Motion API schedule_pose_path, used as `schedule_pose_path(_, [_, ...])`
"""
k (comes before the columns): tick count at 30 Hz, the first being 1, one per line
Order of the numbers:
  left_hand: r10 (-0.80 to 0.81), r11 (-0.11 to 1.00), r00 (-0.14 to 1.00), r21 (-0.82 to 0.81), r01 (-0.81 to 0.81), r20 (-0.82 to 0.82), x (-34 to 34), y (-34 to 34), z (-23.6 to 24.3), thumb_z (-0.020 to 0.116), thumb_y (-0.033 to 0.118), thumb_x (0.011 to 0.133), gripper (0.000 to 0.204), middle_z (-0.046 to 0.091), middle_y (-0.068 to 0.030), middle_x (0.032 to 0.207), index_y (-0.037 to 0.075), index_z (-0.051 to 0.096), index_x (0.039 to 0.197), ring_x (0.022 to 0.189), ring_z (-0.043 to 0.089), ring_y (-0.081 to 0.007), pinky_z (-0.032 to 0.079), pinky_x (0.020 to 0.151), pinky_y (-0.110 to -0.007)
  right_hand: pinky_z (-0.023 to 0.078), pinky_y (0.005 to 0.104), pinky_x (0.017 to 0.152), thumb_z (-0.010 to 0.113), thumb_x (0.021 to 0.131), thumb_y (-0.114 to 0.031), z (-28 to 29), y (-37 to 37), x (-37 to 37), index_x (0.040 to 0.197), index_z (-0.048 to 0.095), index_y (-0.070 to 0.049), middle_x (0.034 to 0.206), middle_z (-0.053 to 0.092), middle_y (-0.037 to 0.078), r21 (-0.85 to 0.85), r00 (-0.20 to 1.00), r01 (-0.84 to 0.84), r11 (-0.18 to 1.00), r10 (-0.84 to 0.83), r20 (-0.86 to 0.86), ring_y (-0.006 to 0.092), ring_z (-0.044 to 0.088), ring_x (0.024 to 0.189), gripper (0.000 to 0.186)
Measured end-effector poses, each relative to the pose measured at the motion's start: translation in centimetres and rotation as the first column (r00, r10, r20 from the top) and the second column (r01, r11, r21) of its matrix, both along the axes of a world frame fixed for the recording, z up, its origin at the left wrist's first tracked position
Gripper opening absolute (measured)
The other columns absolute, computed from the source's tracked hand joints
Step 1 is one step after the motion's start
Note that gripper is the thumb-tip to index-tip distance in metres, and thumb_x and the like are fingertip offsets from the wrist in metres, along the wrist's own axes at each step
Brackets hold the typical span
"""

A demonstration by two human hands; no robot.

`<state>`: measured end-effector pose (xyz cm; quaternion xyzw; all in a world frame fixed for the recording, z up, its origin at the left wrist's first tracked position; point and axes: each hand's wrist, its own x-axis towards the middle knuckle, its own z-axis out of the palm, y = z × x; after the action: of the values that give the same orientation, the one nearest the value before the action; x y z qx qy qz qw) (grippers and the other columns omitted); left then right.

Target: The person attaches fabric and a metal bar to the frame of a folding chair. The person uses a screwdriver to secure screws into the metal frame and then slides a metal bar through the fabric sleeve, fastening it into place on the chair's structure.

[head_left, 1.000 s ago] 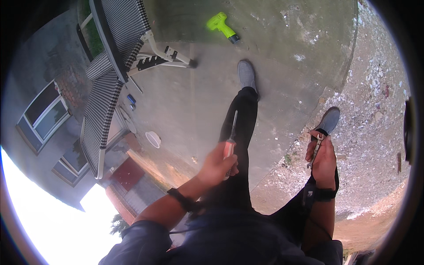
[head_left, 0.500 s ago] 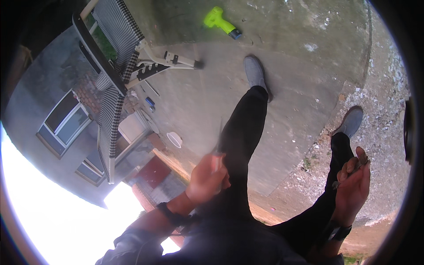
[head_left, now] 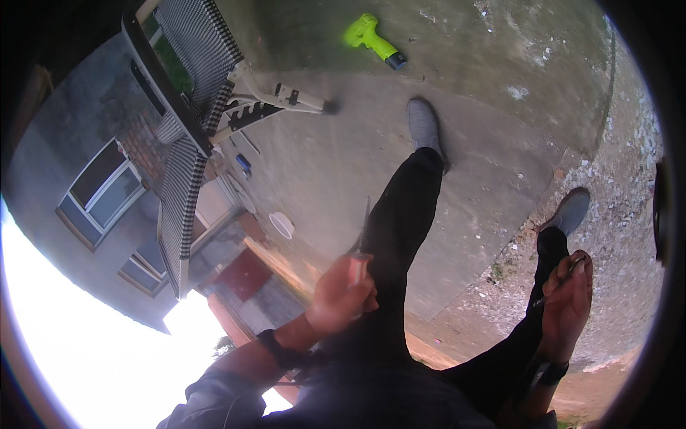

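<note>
My left hand (head_left: 343, 297) is wrapped round the orange-red handle of a screwdriver (head_left: 359, 267). Its thin metal shaft points up and away, in front of my left trouser leg. Over on the right, my right hand (head_left: 567, 311) is turned palm up with its fingers curled. Small dark metal pieces (head_left: 576, 265) show between its thumb and fingers, one end sticking out at the side; their exact kind is too small to tell. The two hands are well apart.
On the concrete ahead lies a bright green cordless drill (head_left: 373, 40). A folding lounge chair (head_left: 187, 179) with striped fabric stands at the left. Beyond it are a blue cylinder (head_left: 244, 164) and a white basin (head_left: 281, 224). Rubble (head_left: 607, 236) covers the ground at right.
The screwdriver has come more clearly into view, its shaft tipped slightly right. My right hand's fingers have shifted round the metal pieces. The whole scene has slid slightly down in view.
</note>
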<state>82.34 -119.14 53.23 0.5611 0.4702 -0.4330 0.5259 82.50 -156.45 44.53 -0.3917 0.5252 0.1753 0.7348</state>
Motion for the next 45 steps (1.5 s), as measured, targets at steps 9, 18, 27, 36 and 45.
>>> schedule_pose_path(9, [0.069, 0.996, 0.998, -0.063, -0.068, 0.011, 2.5, 5.6, 0.7, 0.056, 0.010, 0.098, 0.041, 0.063, -0.0074, 0.087, -0.002, 0.044, 0.135, 0.072, 0.067, -0.0148, 0.055, 0.067, -0.030, 0.043, 0.0238, 0.062, 0.054, 0.106, -0.021, -0.2, 4.9, 4.3, 0.118, 0.057, -0.007, 0.093, 0.061, 0.004, -0.005, 0.992, -0.122, 0.993, 0.121, -0.034, 0.0113, 0.055, 0.069, 0.019])
schedule_pose_path(18, [0.035, 0.985, 0.999, -0.168, -0.035, -0.004, 8.5, 19.6, 12.0, 0.058, 0.015, 0.100, 0.042, 0.064, -0.0077, 0.086, -0.001, 0.045, 0.136, 0.070, 0.068, -0.0161, 0.055, 0.065, -0.032, 0.047, 0.0237, 0.054, 0.062, 0.102, -0.022, 13.6, 19.8, 10.4, 0.106, 0.061, -0.013, 0.087, 0.067, 0.000, -0.135, 0.922, -0.300, 0.944, 0.250, -0.295, 0.0108, 0.063, 0.067, 0.010])
schedule_pose_path(27, [-0.105, 0.947, 0.994, -0.302, 0.108, 0.027, 15.0, 46.9, 29.0, 0.060, 0.021, 0.096, 0.045, 0.068, -0.0116, 0.092, 0.003, 0.048, 0.136, 0.068, 0.070, -0.0178, 0.058, 0.063, -0.035, 0.046, 0.0236, 0.057, 0.064, 0.100, -0.019, 46.3, 51.3, 27.8, 0.106, 0.063, -0.008, 0.087, 0.067, 0.003, -0.363, 0.777, -0.624, 0.692, 0.597, -0.197, 0.0123, 0.064, 0.066, 0.013])
schedule_pose_path(36, [0.276, 0.945, 0.957, -0.209, -0.253, 0.089, -8.0, 68.6, 40.9, 0.067, 0.023, 0.092, 0.042, 0.067, -0.0086, 0.081, 0.003, 0.055, 0.127, 0.065, 0.067, -0.0155, 0.056, 0.057, -0.030, 0.046, 0.0238, 0.061, 0.066, 0.100, -0.021, 58.3, 80.4, 17.0, 0.115, 0.068, -0.004, 0.091, 0.070, 0.006, -0.309, 0.311, -0.914, 0.262, 0.942, -0.122, 0.0121, 0.064, 0.070, 0.023])
schedule_pose_path(45, [0.807, 0.584, 0.586, -0.235, -0.777, 0.070, -51.2, 58.7, 45.8, 0.066, 0.017, 0.096, 0.031, 0.063, -0.0026, 0.081, 0.005, 0.056, 0.123, 0.063, 0.063, -0.0101, 0.053, 0.056, -0.026, 0.048, 0.0269, 0.066, 0.062, 0.101, -0.029, 53.8, 86.1, -18.2, 0.112, 0.073, -0.002, 0.093, 0.072, 0.007, -0.131, -0.385, -0.903, -0.409, 0.906, -0.173, 0.0128, 0.064, 0.074, 0.031])
